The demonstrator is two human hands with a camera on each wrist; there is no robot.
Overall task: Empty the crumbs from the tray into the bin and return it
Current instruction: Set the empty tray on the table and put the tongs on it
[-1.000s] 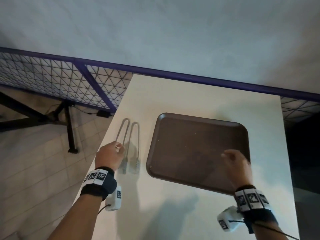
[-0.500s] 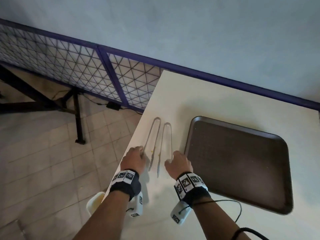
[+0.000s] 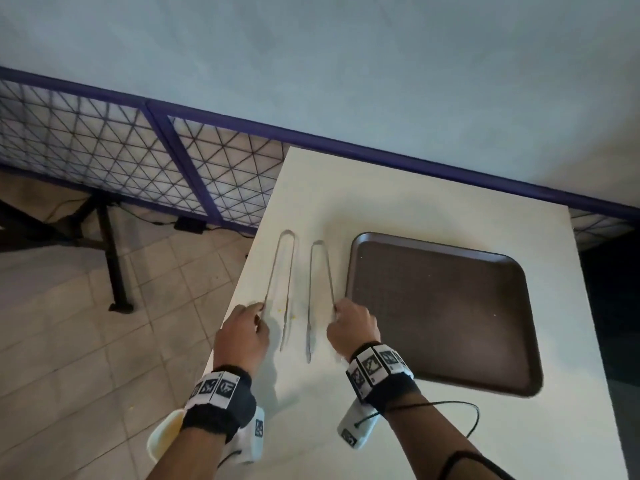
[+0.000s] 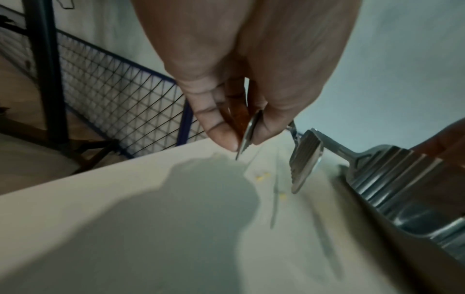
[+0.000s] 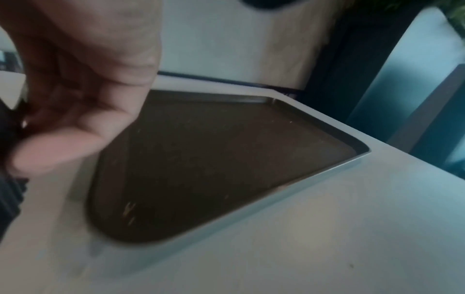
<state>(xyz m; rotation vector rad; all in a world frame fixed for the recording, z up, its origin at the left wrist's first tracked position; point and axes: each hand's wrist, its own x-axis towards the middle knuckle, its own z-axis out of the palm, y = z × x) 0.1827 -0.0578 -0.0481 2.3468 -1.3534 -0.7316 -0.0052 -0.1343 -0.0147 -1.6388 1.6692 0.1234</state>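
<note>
The brown tray (image 3: 443, 323) lies flat on the white table (image 3: 415, 209), with a few pale crumb specks on it; it also fills the right wrist view (image 5: 226, 159). Left of it lie two metal tongs. My left hand (image 3: 257, 310) pinches the outer arm of the left tongs (image 3: 281, 271); the left wrist view shows thumb and fingers (image 4: 221, 137) closed on that thin arm. My right hand (image 3: 337, 310), fingers curled, holds the tray-side arm of the right tongs (image 3: 320, 271). The cream bin (image 3: 162, 439) peeks out below the table's left edge, behind my left forearm.
A few yellow crumbs (image 3: 293, 317) lie on the table between the tongs. A blue-framed wire mesh fence (image 3: 138, 154) runs along the wall. A dark metal stand (image 3: 110, 258) is on the tiled floor to the left. The table's left edge is beside my left hand.
My right hand left the tray's near edge and crossed to the right tongs. My left hand stayed on the left tongs. The tray has not moved.
</note>
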